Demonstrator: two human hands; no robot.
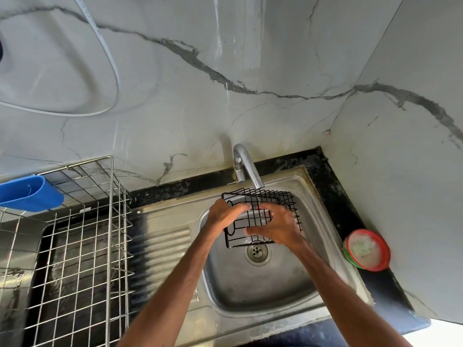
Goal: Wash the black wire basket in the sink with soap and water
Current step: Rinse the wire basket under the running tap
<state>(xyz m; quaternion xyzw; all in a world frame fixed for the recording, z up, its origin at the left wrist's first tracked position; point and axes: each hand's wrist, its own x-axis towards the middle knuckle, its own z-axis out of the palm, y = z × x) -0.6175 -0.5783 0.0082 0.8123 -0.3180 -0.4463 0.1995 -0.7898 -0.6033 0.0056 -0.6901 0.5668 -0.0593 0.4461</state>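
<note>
The black wire basket [271, 199] is held tilted above the steel sink [253, 289], just under the spout of the chrome tap [246, 169]. My left hand [224, 214] grips its left edge, fingers curled over the wires. My right hand [278, 227] lies across the basket's middle and lower right part, fingers spread against the wires. No water stream is visible from the tap. The drain [257, 252] shows below the basket.
A steel wire dish rack [82, 241] with a blue plastic holder [30, 192] stands on the drainboard to the left. A round red-and-green tub of white soap [367, 249] sits on the black counter right of the sink. Marble wall behind.
</note>
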